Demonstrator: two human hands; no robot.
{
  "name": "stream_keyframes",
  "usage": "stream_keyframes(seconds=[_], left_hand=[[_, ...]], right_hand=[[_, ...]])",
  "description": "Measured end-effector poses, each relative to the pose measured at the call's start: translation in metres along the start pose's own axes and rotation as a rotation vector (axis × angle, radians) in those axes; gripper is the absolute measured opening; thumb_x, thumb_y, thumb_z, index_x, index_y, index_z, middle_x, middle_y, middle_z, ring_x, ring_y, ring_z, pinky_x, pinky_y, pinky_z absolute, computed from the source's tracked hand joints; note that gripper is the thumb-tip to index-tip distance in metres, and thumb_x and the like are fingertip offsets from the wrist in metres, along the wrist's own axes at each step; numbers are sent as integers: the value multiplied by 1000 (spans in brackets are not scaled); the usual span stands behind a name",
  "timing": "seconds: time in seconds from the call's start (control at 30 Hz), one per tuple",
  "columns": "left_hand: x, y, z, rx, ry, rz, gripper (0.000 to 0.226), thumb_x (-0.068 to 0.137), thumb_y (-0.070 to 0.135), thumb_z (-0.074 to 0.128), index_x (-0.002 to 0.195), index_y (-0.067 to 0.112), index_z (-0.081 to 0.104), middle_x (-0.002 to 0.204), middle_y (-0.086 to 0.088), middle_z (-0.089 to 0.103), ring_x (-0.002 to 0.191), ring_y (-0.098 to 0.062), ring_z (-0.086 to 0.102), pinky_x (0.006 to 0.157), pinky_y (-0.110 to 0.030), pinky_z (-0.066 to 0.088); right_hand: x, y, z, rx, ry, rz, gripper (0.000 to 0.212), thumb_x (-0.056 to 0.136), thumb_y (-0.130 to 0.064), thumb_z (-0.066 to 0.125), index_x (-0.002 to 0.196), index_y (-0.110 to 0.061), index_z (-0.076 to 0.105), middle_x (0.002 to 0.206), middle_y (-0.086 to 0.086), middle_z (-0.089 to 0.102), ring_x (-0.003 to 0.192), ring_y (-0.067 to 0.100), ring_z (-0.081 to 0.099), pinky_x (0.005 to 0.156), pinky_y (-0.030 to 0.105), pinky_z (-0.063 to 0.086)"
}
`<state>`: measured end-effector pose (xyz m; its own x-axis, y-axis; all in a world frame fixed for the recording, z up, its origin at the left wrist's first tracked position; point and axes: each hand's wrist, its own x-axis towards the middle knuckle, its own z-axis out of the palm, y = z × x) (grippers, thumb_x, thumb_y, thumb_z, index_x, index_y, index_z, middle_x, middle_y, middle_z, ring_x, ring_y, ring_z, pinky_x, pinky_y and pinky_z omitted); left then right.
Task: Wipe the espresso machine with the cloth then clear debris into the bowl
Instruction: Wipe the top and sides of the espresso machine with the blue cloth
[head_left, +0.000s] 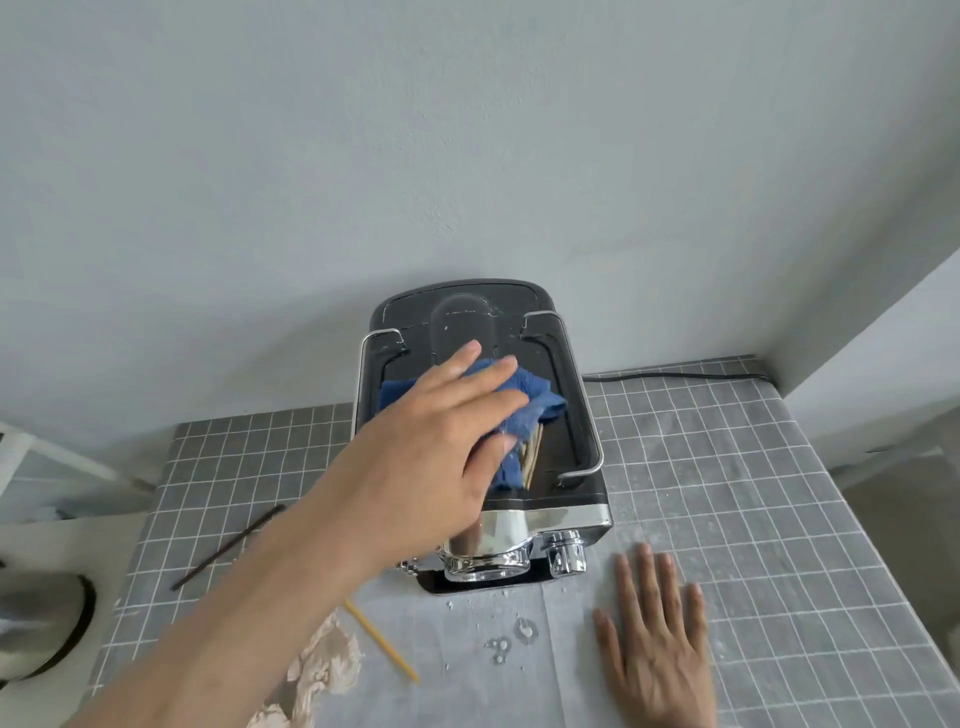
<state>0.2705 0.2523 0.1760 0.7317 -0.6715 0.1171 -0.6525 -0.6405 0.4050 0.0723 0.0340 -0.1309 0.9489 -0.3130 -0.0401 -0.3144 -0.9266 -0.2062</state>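
Note:
A black and chrome espresso machine (550, 332) stands against the wall on the tiled counter. My left hand (441, 447) lies flat on a crumpled blue cloth (530, 400) and presses it onto the machine's top, fingers straight. My right hand (657, 639) rests palm down on the counter to the right of the machine's front, fingers spread, holding nothing. Debris lies in front of the machine: crumpled beige paper (327, 670), a yellow stick (384, 644) and water drops (511, 639). A metal bowl (41, 618) sits at the far left, partly cut off.
A dark thin stick (228, 545) lies on the counter to the left of the machine. A black power cord (675, 375) runs along the wall at the right. The counter ends at a wall corner on the right and drops off beyond its right edge.

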Motion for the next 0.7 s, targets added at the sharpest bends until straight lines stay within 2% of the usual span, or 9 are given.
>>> stream_keyframes(seconds=[0.1,0.17,0.23,0.33,0.53,0.7], left_hand=[[24,-4,-1,28,-13,-98,42,106,31,51,148,28,52,167,10,32,158,-14,15,126,-47,25],[30,-2,-2,20,-52,-156,44,107,33,48,151,30,48,169,12,25,159,-14,9,126,-54,22],[24,3,-3,12,-75,-154,45,107,35,48,152,31,46,169,15,22,159,-11,4,127,-51,20],[3,11,-4,-34,-59,-107,43,105,32,53,148,31,52,166,18,28,157,-3,6,127,-45,22],[-43,28,2,-92,1,22,33,92,29,58,122,24,72,149,15,56,152,-4,29,121,-42,34],[-47,26,6,-92,66,57,28,92,24,63,117,21,74,144,15,61,149,-4,36,119,-38,38]], right_hand=[[0,1,2,-2,17,-6,72,102,-56,31,165,-22,26,175,4,16,161,30,17,126,61,17],[0,2,3,-8,6,-8,73,102,-56,31,166,-23,24,175,4,14,161,30,16,127,61,16],[0,2,4,-9,-7,1,73,102,-57,30,166,-24,21,176,2,10,162,29,13,128,60,14],[1,1,3,-7,-9,6,72,102,-57,27,166,-25,22,176,2,11,162,29,13,127,61,15],[2,-1,4,-1,100,3,74,96,-55,37,160,-18,40,172,8,27,156,34,30,124,63,23],[4,-6,1,5,107,-6,75,95,-54,37,161,-19,34,171,10,29,155,36,30,121,65,27]])
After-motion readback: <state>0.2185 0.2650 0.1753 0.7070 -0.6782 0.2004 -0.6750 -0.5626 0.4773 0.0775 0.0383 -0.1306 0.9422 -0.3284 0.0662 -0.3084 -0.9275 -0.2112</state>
